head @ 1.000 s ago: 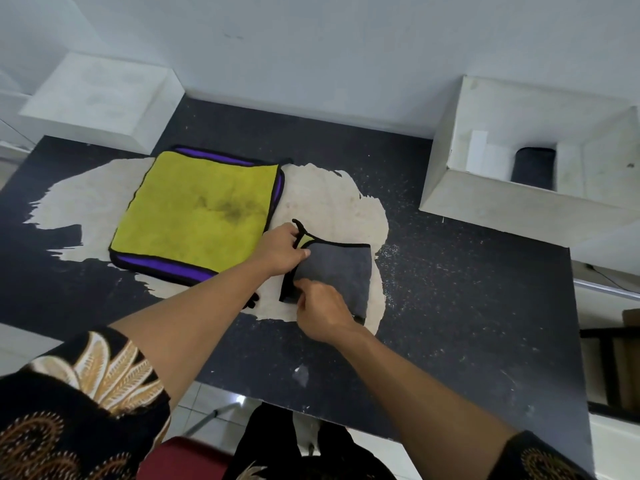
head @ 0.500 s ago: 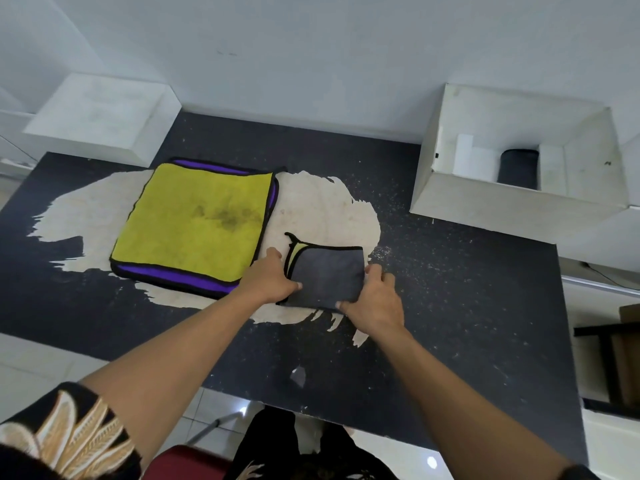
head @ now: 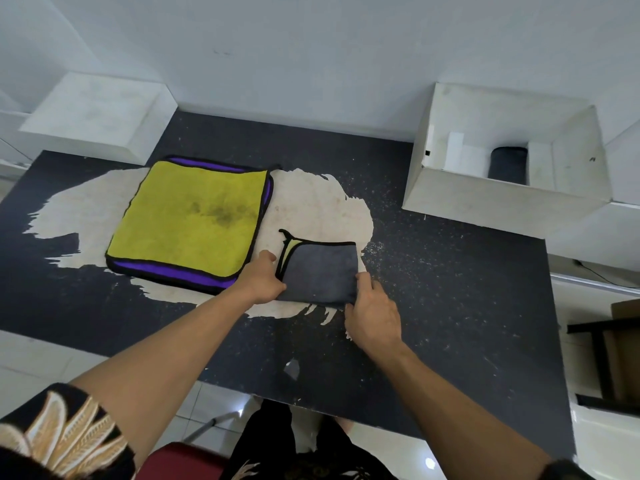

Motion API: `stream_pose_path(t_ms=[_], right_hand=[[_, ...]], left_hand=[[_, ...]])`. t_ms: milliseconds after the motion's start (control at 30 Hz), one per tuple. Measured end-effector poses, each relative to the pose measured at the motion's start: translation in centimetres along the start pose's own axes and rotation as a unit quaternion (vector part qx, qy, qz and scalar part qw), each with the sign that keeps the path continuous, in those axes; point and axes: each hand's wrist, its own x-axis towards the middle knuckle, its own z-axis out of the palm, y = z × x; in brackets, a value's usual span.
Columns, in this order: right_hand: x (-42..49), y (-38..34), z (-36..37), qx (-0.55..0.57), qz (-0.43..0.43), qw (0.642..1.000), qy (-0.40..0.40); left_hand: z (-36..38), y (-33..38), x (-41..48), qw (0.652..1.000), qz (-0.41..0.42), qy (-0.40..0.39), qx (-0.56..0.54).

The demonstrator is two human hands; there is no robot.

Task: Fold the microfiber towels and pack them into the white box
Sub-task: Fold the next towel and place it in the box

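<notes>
While the left hand [head: 261, 280] and right hand [head: 372, 315] are pinching the folded grey towel [head: 320, 271], packing is seemingly starting. It is needing lifting into the upper-right white box [head: 502, 202].

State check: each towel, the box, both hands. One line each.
grey towel: folded small, lying flat, held at both side edges.
left hand: grips the grey towel's left edge.
right hand: grips its right edge.
yellow towel: lying flat, not folded small, neither hand on it.
white box: open, upright.
dark towel: already inside the white box.
</notes>
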Motion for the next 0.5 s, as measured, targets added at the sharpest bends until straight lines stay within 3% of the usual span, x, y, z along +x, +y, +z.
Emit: stream_pose_path(t_ms=[233, 333, 433, 500], right_hand=[[-0.7, 0.9, 0.3, -0.036, -0.023, 0.999, 0.002], [-0.9, 1.2, 0.6, -0.051, -0.046, 0.996, 0.050], [-0.6, 0.4, 0.8, -0.056, -0.093, 0.988, 0.106], [0.3, -0.7, 1.2, -0.052, -0.116, 0.989, 0.069]], left_hand=[[0.2, -0.3, 0.0, 1.000, 0.001, -0.003, 0.017], [0.4, 0.5, -1.0, 0.987, 0.000, 0.077, 0.143], [1.7, 1.8, -1.6, 0.940, 0.118, 0.212, 0.241], [2.9, 2.9, -1.6, 0.921, 0.199, 0.208, 0.263]])
